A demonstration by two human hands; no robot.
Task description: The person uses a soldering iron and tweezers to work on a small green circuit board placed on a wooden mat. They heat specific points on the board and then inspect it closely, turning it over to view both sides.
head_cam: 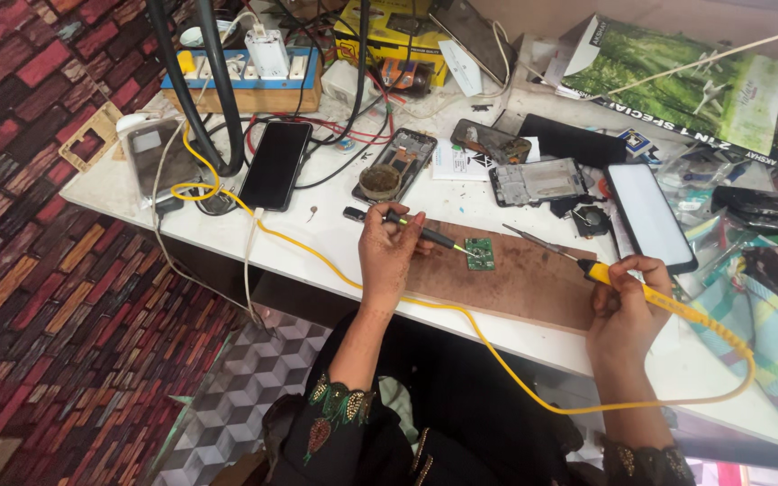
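- Head view: the left hand (387,250) was closed around a black-handled tool with a yellow band (404,221), probably a screwdriver, its tip resting at the upper left edge of a small green circuit board (480,253).
- The circuit board lay flat on a brown wooden board (515,283), which sat on the white worktop (317,243) in front of the person.
- The right hand (628,306) gripped the yellow handle of a soldering iron (587,268); its thin metal tip pointed left toward the circuit board but stopped short of it, hanging over the wooden board.
- A yellow cable (497,355) ran from the iron's handle, looped past the worktop's near edge and crossed under the left wrist toward the back.
- Behind the left hand lay a black phone (275,164), screen up, and an opened phone (395,165) with a round tin on it.
- Behind the right hand were a bare phone frame (538,182) and a phone with a white screen (648,216).
- A blue power strip (243,72) stood at the far edge.
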